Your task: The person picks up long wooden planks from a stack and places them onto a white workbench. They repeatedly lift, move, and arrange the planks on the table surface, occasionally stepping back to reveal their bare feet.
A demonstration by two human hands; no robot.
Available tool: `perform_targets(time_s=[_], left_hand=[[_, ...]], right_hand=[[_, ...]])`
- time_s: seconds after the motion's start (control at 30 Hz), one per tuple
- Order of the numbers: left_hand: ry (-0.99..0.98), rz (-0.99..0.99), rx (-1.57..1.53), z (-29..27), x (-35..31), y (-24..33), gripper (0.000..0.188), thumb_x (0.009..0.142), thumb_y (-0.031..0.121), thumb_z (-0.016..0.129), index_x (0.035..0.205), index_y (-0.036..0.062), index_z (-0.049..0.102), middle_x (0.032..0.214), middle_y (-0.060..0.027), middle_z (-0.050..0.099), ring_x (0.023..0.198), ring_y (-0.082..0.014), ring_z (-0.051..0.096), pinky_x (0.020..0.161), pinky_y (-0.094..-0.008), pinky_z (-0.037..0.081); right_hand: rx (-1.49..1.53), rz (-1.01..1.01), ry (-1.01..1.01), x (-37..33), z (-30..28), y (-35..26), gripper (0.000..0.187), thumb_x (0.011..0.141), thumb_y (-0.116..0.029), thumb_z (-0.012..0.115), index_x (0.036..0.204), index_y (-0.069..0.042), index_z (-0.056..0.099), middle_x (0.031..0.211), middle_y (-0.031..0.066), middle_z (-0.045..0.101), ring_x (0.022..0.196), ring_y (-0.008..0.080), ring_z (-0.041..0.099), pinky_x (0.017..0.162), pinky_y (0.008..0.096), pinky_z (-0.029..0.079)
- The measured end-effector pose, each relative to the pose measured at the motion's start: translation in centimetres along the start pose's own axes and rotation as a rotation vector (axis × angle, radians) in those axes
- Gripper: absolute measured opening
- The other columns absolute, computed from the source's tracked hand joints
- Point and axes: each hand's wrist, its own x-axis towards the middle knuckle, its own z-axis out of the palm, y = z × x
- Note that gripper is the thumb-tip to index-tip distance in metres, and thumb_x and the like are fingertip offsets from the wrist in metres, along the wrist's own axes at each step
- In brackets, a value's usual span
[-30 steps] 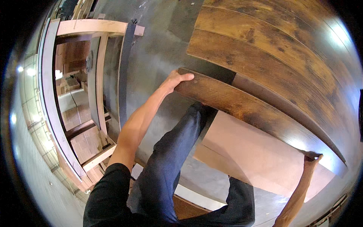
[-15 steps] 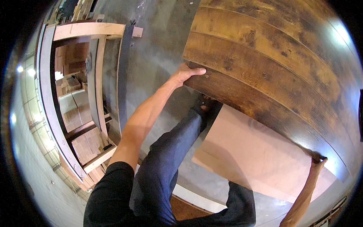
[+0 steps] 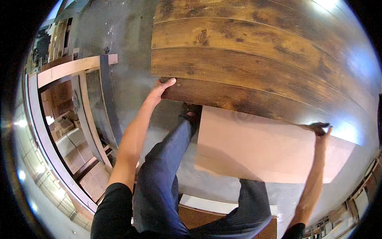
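A dark brown wooden plank lies along the near side of several joined planks of the same streaked brown wood. My left hand grips its left end, thumb on top and fingers out of sight beneath. Farther right, my right hand holds the plank's near edge; its fingers look dark and are partly hidden. The left end of this plank sits slightly to the right of its neighbours' ends. Below it lies a pale pinkish-tan sheet, partly covered by the plank.
To the left stands a wooden frame with pale rails. My legs are bent close to the sheet, one foot by the plank's left part. Grey concrete floor shows beyond. A white-and-brown board lies beneath me; stacked material is at lower right.
The view has turned and shifted, so the planks appear farther left and more level. Both hands keep their hold on the near plank. Its left end now sits slightly farther right than its neighbour's.
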Motion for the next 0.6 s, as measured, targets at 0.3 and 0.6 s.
perform_targets(time_s=[0.3, 0.6], left_hand=[[0.299, -0.017, 0.555, -7.0, -10.9, -4.0, 0.075, 0.075, 0.039, 0.084, 0.13, -0.0061, 0.061, 0.124, -0.0217, 0.068, 0.115, -0.0342, 0.065, 0.102, -0.0425, 0.049], [0.154, -0.006, 0.363, -10.3, -31.8, -4.6, 0.061, 0.075, 0.033, 0.079, 0.125, -0.0002, 0.065, 0.121, -0.0197, 0.07, 0.115, -0.034, 0.067, 0.098, -0.0415, 0.052]], right_hand=[[-0.774, -0.008, -0.68, -33.7, 4.2, 9.9, 0.035, 0.101, -0.043, 0.056, 0.103, -0.009, 0.062, 0.095, 0.0042, 0.063, 0.089, 0.0143, 0.059, 0.078, 0.031, 0.05], [-0.895, 0.629, -0.26, -68.9, -3.0, 5.8, 0.026, 0.098, -0.025, 0.063, 0.099, 0.001, 0.066, 0.084, 0.0145, 0.07, 0.073, 0.0231, 0.069, 0.067, 0.0348, 0.061]])
